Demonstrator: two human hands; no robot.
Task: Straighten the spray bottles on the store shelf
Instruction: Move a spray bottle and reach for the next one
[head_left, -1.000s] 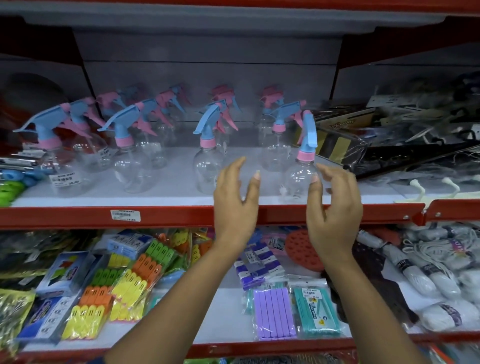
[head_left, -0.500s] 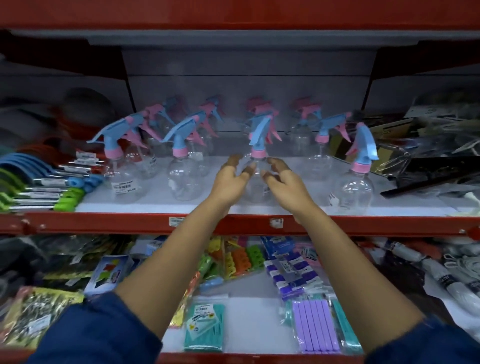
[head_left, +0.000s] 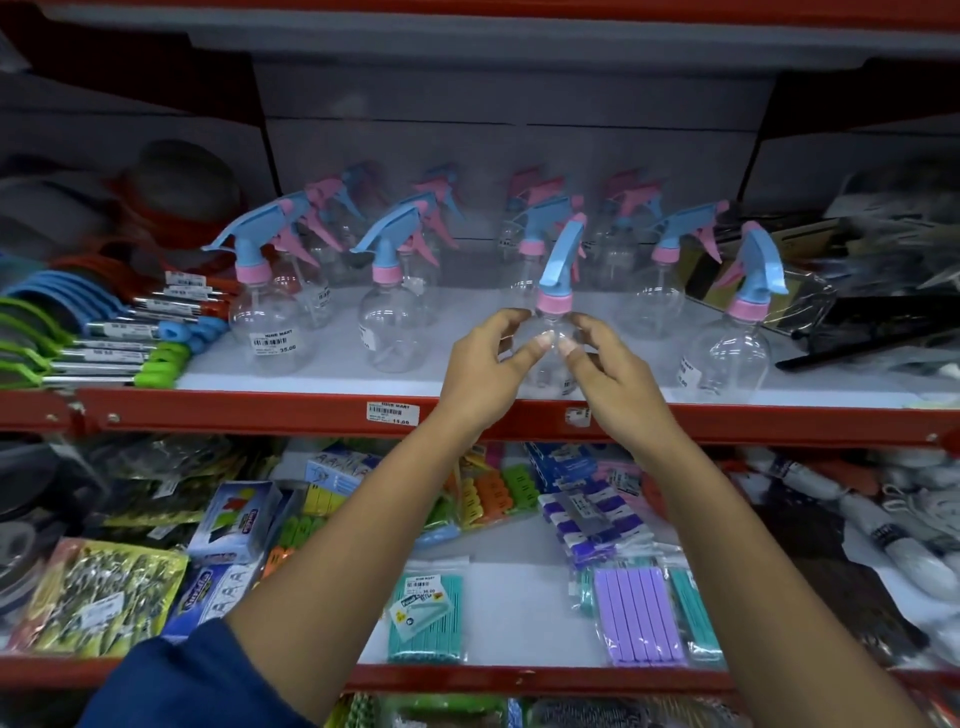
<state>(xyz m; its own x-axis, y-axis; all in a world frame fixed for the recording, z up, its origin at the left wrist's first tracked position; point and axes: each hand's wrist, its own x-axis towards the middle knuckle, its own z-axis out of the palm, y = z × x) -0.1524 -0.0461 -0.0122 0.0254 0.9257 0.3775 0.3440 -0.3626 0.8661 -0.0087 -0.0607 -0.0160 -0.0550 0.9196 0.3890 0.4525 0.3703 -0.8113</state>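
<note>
1. Head view, what changed: a second ago my hands hung open in front of the far-right bottle (head_left: 727, 353), touching nothing. Since then they have crossed left and closed in on the middle front bottle (head_left: 553, 332). I judge the right-end bottle is finished and this is the next one in the row.

2. Head view, the hands: my left hand (head_left: 483, 371) and right hand (head_left: 615, 376) are both curled narrow around the clear shoulder of that bottle, just under its pink collar, thumbs nearly meeting in front. They cup it from either side.

3. Head view, the bottle: it stands upright at the front of the shelf (head_left: 322, 413), between my palms, nozzle pointing toward me, whereas the two left bottles (head_left: 270, 332) aim leftward. It probably needs a twist to match.
</note>
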